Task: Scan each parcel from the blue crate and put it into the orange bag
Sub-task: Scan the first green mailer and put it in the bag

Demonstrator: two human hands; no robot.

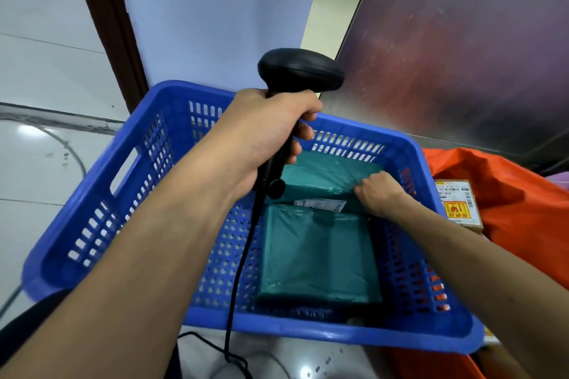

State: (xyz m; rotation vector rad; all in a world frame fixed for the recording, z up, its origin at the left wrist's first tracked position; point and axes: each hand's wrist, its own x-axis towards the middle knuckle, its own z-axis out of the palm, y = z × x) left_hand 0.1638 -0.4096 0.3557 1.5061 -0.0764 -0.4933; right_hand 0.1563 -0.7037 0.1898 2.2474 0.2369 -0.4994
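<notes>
Parcels (317, 255) in glossy teal wrap inside blue crate (308, 337), right fingers (365, 191) pinching far parcel (326, 175), left fingers (304, 108) gripping scanner (300, 74)

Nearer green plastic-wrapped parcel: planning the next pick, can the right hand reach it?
Probably yes: the right hand is inside the blue plastic crate, pinching the farther green parcel; nothing covers the nearer green parcel.

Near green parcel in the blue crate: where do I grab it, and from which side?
Probably its right edge, from above on the right: the near green parcel lies flat, a dark gap shows between that edge and the blue crate wall, and the left hand holds the scanner.
</notes>
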